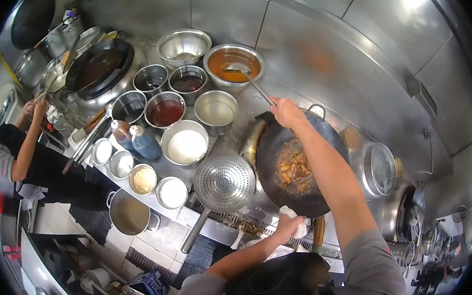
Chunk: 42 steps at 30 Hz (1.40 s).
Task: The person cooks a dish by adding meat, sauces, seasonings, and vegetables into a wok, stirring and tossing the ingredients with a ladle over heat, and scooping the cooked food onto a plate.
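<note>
My right hand [287,112] is closed around the handle of a ladle [261,93]. The ladle's head is at the orange liquid in a steel bowl [231,87], partly dipped as far as I can see. Below my right forearm sits a dark wok [270,170] with browned food [294,165] in its middle. My left hand [288,226] grips a folded white cloth [299,227] at the wok's near rim; whatever the cloth covers there is hidden. A perforated strainer [224,181] lies left of the wok, its handle pointing toward me.
Steel pots of sauces, including a red one [165,112] and a white one [185,143], crowd the left counter. Squeeze bottles [146,143] and seasoning tubs [142,179] stand nearby. A co-worker [17,153] works at another wok [99,69]. A steel wall [316,36] rises behind.
</note>
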Tool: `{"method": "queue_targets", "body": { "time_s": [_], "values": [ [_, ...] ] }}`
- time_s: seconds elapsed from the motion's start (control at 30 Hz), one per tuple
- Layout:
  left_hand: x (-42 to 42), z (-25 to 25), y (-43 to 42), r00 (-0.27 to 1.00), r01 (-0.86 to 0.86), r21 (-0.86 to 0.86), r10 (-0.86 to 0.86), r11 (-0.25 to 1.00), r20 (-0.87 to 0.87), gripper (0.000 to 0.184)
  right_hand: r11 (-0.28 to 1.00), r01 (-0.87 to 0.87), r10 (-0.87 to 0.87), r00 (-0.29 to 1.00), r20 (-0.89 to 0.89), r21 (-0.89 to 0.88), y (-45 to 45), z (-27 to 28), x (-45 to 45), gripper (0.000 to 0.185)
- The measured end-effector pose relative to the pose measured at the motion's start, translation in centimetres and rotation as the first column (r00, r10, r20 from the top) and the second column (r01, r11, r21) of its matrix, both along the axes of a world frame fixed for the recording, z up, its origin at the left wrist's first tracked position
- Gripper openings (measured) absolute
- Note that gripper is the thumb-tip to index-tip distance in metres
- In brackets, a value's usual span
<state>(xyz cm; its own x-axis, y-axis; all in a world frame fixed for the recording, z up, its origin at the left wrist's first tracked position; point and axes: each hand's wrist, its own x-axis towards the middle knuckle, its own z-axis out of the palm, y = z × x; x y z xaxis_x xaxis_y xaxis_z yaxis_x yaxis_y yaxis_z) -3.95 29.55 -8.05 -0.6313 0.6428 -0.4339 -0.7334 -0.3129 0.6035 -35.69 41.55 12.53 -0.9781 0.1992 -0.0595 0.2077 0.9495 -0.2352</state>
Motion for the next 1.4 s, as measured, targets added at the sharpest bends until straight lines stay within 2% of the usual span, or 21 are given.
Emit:
{"method": "queue_targets", "body": {
  "time_s": [0.17,0.2,0.27,0.3,0.33,0.37,0.4,0.43,0.47,0.5,0.53,0.6,0.67,0.77,0.9,0.93,1.03,1.13,1.23,1.3,1.4],
  "values": [
    [0.5,-1.5,1.0,0.992,-0.053,-0.017,0.054,0.998,0.112,0.028,0.996,0.063,-0.049,0.973,-0.226,0.057,1.5,-2.2,12.0,0.055],
    [0.6,-1.7,1.4,0.993,-0.035,-0.014,0.036,0.999,0.109,0.028,0.908,0.125,-0.188,0.974,-0.123,-0.400,2.5,-1.3,16.9,0.055],
    [0.3,-1.7,1.2,0.996,-0.067,-0.043,0.069,0.997,0.050,0.037,0.396,0.266,-0.367,0.923,0.114,-0.879,3.3,2.1,28.2,0.053],
    [0.7,-2.2,0.8,0.999,-0.033,-0.132,0.034,0.991,0.012,0.039,0.590,0.345,-0.395,0.912,0.111,-0.730,5.0,1.4,33.6,0.054],
    [1.1,-2.3,0.8,1.000,-0.006,-0.214,0.001,0.977,-0.024,0.041,0.575,0.371,-0.418,0.899,0.127,-0.729,4.8,-0.2,38.7,0.054],
    [1.4,0.6,0.6,0.992,-0.126,-0.118,0.126,0.985,-0.012,0.037,0.906,0.208,-0.289,0.941,-0.178,-0.370,5.3,-1.7,42.7,0.055],
    [1.7,3.4,-0.3,0.972,-0.234,-0.033,0.234,0.972,0.009,0.032,0.978,0.147,-0.184,0.944,-0.274,-0.150,5.1,-2.0,45.4,0.056],
    [1.0,-0.2,0.7,0.992,-0.079,-0.159,0.092,0.984,0.081,0.031,0.988,0.122,-0.082,0.931,-0.357,0.091,4.9,-2.2,48.0,0.057],
    [1.6,-4.7,0.5,0.982,0.088,-0.287,-0.034,0.954,0.186,0.029,0.967,0.247,-0.254,0.950,-0.180,-0.060,3.5,-0.6,49.7,0.057],
    [3.4,-3.7,-1.9,0.987,0.049,-0.176,-0.021,0.983,0.159,0.027,0.908,0.379,-0.383,0.924,0.017,-0.177,2.5,1.4,52.0,0.057],
    [3.2,0.3,-2.9,0.995,-0.007,-0.030,0.010,1.000,0.097,0.024,0.897,0.356,-0.360,0.932,0.035,-0.262,2.4,4.5,54.8,0.057],
    [6.3,13.1,-5.5,0.982,-0.162,-0.074,0.168,0.984,0.088,0.012,0.704,0.604,-0.411,0.776,0.480,-0.374,1.8,12.6,58.9,0.058],
    [7.9,15.0,-6.9,0.972,-0.006,-0.185,0.049,0.983,0.231,0.009,0.796,0.451,-0.189,0.819,0.542,-0.404,3.2,14.5,62.7,0.057],
    [6.1,13.5,-3.9,0.987,0.045,-0.098,-0.029,0.994,0.159,0.005,0.935,0.023,0.020,0.993,0.118,-0.353,4.1,10.0,63.9,0.054],
    [8.7,3.0,-3.9,0.991,0.083,0.043,-0.087,0.996,0.104,0.015,0.897,0.164,-0.110,0.982,0.151,-0.411,3.9,0.5,61.0,0.053],
    [11.2,1.8,-5.0,0.999,0.023,-0.082,-0.026,0.996,-0.032,0.008,0.894,0.210,-0.174,0.977,0.127,-0.396,3.7,-0.9,61.4,0.052],
    [14.8,4.4,-9.8,0.996,0.083,-0.152,-0.079,0.985,0.037,0.012,0.884,0.132,-0.050,0.981,0.189,-0.448,4.9,5.0,65.0,0.049],
    [13.1,11.0,-8.0,0.998,-0.044,-0.239,0.056,0.970,0.043,0.005,0.849,0.372,-0.089,0.800,0.593,-0.375,5.6,13.9,63.8,0.051],
    [6.1,12.8,-3.7,0.993,0.068,-0.081,-0.060,0.994,0.106,0.006,0.886,0.321,-0.107,0.844,0.526,-0.335,5.6,11.6,60.4,0.050],
    [6.3,8.4,-3.6,0.997,0.046,-0.095,-0.040,0.994,0.067,0.009,0.943,0.029,-0.018,0.999,0.038,-0.332,6.5,3.3,59.5,0.048],
    [11.2,4.2,-8.5,0.998,0.029,-0.145,-0.021,0.989,0.051,0.028,0.945,0.174,-0.124,0.974,0.190,-0.277,5.1,4.6,59.5,0.051]
  ]
}}
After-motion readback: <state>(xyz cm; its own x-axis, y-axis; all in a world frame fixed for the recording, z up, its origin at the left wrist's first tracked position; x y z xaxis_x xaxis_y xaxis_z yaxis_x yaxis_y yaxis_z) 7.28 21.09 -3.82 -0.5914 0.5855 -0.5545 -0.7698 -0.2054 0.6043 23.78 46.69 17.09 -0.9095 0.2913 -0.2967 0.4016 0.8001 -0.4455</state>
